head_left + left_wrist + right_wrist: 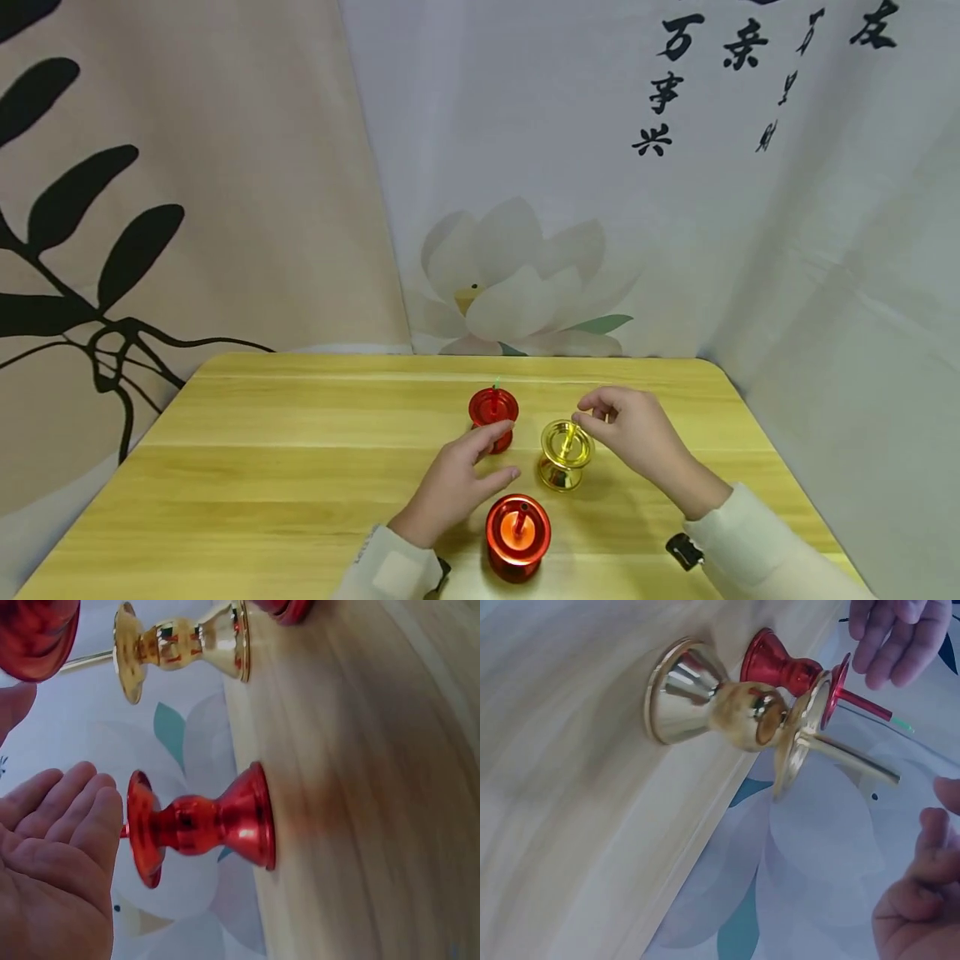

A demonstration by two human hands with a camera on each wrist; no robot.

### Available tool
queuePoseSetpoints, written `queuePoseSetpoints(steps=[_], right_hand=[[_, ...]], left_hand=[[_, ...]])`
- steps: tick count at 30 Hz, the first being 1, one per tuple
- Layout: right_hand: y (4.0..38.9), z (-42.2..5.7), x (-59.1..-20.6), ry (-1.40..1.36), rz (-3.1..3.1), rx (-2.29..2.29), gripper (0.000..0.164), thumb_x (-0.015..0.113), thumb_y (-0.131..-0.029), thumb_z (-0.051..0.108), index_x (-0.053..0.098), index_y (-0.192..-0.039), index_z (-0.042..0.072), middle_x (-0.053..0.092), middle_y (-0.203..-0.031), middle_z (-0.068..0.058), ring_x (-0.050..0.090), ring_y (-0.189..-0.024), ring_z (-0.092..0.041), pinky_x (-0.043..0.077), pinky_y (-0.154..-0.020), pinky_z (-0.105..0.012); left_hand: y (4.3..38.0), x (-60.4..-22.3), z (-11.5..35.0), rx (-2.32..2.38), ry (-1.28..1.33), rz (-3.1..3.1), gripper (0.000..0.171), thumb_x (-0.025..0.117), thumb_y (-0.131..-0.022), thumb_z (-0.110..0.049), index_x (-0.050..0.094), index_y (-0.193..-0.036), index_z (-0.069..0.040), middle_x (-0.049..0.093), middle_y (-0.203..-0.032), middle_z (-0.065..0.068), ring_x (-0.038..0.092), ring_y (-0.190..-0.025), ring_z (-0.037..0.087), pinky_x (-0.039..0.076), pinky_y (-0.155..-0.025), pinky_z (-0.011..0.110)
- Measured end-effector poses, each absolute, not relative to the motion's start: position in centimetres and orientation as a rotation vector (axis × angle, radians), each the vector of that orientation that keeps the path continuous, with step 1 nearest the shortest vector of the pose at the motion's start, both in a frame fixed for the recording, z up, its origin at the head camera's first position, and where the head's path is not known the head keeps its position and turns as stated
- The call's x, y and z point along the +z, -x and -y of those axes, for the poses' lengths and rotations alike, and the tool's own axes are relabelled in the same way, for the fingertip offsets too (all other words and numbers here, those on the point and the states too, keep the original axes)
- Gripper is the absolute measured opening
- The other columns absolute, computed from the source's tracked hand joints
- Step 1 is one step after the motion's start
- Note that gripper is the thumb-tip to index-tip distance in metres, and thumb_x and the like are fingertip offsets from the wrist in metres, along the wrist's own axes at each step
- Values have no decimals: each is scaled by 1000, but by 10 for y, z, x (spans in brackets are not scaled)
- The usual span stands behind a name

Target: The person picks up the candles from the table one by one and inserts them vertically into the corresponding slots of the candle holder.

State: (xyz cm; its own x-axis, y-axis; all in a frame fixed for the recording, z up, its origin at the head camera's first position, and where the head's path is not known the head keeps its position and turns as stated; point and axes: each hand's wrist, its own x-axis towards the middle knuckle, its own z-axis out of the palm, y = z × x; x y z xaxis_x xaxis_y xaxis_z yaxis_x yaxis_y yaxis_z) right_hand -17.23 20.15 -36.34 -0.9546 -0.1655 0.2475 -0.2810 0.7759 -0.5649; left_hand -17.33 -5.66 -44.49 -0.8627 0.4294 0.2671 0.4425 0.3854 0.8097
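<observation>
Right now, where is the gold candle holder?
In the head view, the gold candle holder stands on the table right of centre, just left of the right hand and beyond the nearest red holder.

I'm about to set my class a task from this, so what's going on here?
Over a wooden table, a person's right hand is close to the top of a candlestick-like gold holder, while the left hand is open near a rear red holder of similar shape. Neither hand appears to grip anything. A front red holder stands closest to the head camera.
</observation>
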Motion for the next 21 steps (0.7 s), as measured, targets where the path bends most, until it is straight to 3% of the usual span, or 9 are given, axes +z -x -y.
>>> queuePoseSetpoints(steps=[7, 21], right_hand=[[157, -226, -371, -301, 2814, 885, 8, 78, -88, 20, 75, -91, 14, 56, -70, 11, 49, -63, -9, 43, -57, -25], [126, -287, -382, -231, 3159, 873, 16, 78, -87, 25, 73, -92, 11, 59, -74, 7, 51, -63, -9, 46, -57, -26]], left_hand=[[181, -455, 44, -1642, 842, 2645, 60, 76, -92, -26, 52, -146, -15, 54, -147, 1, 57, -128, 28, 48, -106, 37], [195, -464, 20, -1797, 846, 2662, 66, 77, -91, -23, 49, -147, -6, 49, -150, 3, 50, -136, 27, 43, -109, 35]])
